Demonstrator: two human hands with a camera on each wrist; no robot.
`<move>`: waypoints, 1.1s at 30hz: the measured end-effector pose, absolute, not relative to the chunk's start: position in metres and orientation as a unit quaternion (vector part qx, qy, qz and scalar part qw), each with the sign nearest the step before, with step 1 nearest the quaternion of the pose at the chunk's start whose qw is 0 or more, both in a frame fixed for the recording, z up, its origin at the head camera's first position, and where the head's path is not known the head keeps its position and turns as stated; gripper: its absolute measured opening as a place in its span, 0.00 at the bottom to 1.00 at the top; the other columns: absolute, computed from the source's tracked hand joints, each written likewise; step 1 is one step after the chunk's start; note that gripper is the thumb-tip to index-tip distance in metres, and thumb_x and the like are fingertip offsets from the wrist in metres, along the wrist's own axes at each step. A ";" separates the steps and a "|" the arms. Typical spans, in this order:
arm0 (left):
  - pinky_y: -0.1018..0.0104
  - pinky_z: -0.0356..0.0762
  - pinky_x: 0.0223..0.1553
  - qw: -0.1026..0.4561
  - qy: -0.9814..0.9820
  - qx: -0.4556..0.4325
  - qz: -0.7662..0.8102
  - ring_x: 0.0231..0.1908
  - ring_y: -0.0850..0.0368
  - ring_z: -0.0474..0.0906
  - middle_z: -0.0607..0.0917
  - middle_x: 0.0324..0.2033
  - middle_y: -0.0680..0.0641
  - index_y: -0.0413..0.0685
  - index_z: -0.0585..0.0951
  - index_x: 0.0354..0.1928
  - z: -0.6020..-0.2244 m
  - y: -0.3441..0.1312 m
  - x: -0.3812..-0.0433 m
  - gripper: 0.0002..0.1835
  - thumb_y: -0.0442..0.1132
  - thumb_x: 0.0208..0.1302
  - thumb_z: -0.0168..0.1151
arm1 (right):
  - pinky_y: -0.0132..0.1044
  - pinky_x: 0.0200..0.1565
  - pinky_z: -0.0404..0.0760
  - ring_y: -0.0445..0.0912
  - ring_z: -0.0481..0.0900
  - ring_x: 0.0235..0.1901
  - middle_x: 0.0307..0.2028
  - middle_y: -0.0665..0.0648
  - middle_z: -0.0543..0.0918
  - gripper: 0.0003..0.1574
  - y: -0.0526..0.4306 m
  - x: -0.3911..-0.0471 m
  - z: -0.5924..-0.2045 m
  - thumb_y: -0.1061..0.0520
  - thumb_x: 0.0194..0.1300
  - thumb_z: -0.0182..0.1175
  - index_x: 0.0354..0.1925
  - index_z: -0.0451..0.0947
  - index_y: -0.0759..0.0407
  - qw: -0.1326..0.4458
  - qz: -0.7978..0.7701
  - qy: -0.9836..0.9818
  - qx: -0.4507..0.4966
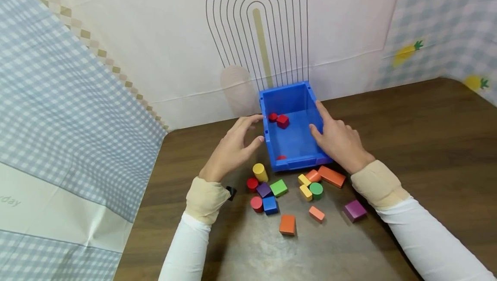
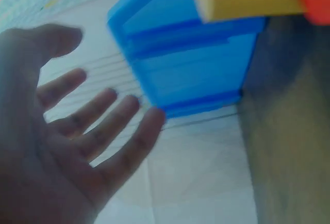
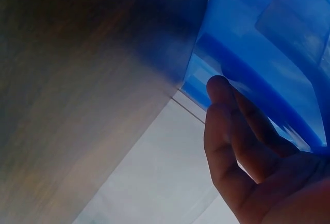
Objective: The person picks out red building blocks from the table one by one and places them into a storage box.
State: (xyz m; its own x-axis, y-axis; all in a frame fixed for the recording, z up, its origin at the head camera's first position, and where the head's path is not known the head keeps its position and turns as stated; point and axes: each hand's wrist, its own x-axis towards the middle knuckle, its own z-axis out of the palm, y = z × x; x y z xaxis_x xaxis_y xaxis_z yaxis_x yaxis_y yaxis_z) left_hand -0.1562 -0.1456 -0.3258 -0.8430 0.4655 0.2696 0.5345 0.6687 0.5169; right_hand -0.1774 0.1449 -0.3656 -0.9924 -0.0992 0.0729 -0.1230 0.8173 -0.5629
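A blue bin (image 1: 297,140) stands near the back edge of the table, with a red cube (image 1: 283,121), a red round block (image 1: 273,117) and part of another red piece (image 1: 281,157) inside. At its left side is my left hand (image 1: 233,145), fingers spread and fingertips close to the rim; it holds nothing. My right hand (image 1: 341,140) is at the right wall, index finger stretched along the rim and thumb over the inner side. Its other fingers (image 3: 227,131) lie loosely bent beside the outer wall in the right wrist view; whether they touch it is unclear.
In front of the bin lie several loose blocks, among them a yellow cylinder (image 1: 259,172), a green block (image 1: 278,187), a blue cube (image 1: 269,205), an orange block (image 1: 287,225) and a purple block (image 1: 355,210). A patterned cloth (image 1: 174,48) hangs behind the table.
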 end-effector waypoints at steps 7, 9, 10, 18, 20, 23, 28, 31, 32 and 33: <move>0.48 0.83 0.60 0.096 -0.923 -0.275 -0.254 0.67 0.52 0.75 0.74 0.69 0.49 0.54 0.72 0.75 -0.339 -0.148 -0.146 0.26 0.48 0.79 0.59 | 0.44 0.23 0.78 0.56 0.82 0.22 0.27 0.63 0.78 0.50 0.143 -0.178 -0.365 0.43 0.82 0.52 0.87 0.36 0.46 0.018 0.298 -0.952 0.058; 0.49 0.83 0.59 0.111 -0.923 -0.277 -0.244 0.66 0.53 0.75 0.75 0.68 0.49 0.53 0.73 0.73 -0.342 -0.150 -0.144 0.25 0.47 0.79 0.59 | 0.45 0.23 0.80 0.57 0.83 0.23 0.30 0.66 0.80 0.50 0.142 -0.178 -0.366 0.43 0.82 0.52 0.87 0.36 0.47 0.020 0.298 -0.953 0.058; 0.50 0.83 0.59 0.118 -0.923 -0.278 -0.238 0.66 0.53 0.75 0.76 0.68 0.48 0.52 0.74 0.73 -0.343 -0.150 -0.142 0.25 0.47 0.79 0.59 | 0.47 0.24 0.81 0.57 0.83 0.24 0.32 0.67 0.81 0.50 0.142 -0.178 -0.366 0.43 0.82 0.52 0.87 0.36 0.47 0.021 0.297 -0.953 0.058; 0.50 0.81 0.61 0.183 -0.909 -0.309 -0.211 0.61 0.50 0.79 0.81 0.62 0.46 0.48 0.80 0.65 -0.353 -0.161 -0.130 0.20 0.44 0.76 0.60 | 0.48 0.23 0.81 0.59 0.84 0.25 0.37 0.72 0.83 0.51 0.143 -0.178 -0.366 0.43 0.82 0.52 0.87 0.36 0.47 0.025 0.293 -0.954 0.058; 0.50 0.81 0.59 0.196 -0.904 -0.318 -0.207 0.59 0.50 0.80 0.82 0.60 0.46 0.48 0.81 0.64 -0.357 -0.163 -0.127 0.19 0.44 0.76 0.60 | 0.47 0.23 0.81 0.59 0.84 0.25 0.36 0.71 0.83 0.51 0.144 -0.178 -0.366 0.43 0.82 0.53 0.87 0.36 0.47 0.027 0.291 -0.955 0.057; 0.50 0.81 0.58 0.208 -0.900 -0.332 -0.192 0.56 0.50 0.81 0.83 0.58 0.47 0.49 0.82 0.62 -0.363 -0.167 -0.121 0.18 0.44 0.75 0.60 | 0.49 0.25 0.82 0.60 0.85 0.27 0.34 0.69 0.83 0.51 0.145 -0.179 -0.366 0.42 0.82 0.52 0.87 0.35 0.46 0.024 0.291 -0.955 0.056; 0.49 0.80 0.58 0.211 -0.899 -0.349 -0.158 0.55 0.49 0.81 0.83 0.56 0.47 0.49 0.83 0.60 -0.372 -0.175 -0.109 0.18 0.45 0.73 0.61 | 0.55 0.29 0.85 0.62 0.86 0.30 0.40 0.73 0.84 0.51 0.143 -0.179 -0.367 0.42 0.82 0.52 0.87 0.35 0.46 0.023 0.291 -0.955 0.056; 0.49 0.79 0.59 0.208 -0.902 -0.352 -0.142 0.57 0.49 0.81 0.84 0.55 0.47 0.49 0.84 0.59 -0.376 -0.179 -0.105 0.18 0.46 0.73 0.60 | 0.51 0.25 0.84 0.61 0.85 0.27 0.36 0.71 0.83 0.50 0.143 -0.178 -0.367 0.43 0.82 0.53 0.87 0.37 0.47 0.030 0.291 -0.954 0.057; 0.49 0.79 0.59 0.207 -0.902 -0.351 -0.140 0.57 0.49 0.81 0.84 0.55 0.47 0.50 0.84 0.59 -0.377 -0.180 -0.104 0.18 0.46 0.73 0.60 | 0.50 0.24 0.82 0.60 0.84 0.26 0.33 0.70 0.83 0.50 0.143 -0.178 -0.367 0.43 0.82 0.53 0.87 0.37 0.47 0.033 0.290 -0.955 0.058; 0.49 0.79 0.59 0.207 -0.903 -0.350 -0.138 0.57 0.49 0.80 0.84 0.55 0.48 0.50 0.84 0.59 -0.377 -0.182 -0.104 0.18 0.46 0.73 0.60 | 0.48 0.22 0.80 0.59 0.83 0.24 0.30 0.68 0.81 0.50 0.142 -0.178 -0.367 0.43 0.82 0.53 0.87 0.38 0.48 0.034 0.290 -0.955 0.059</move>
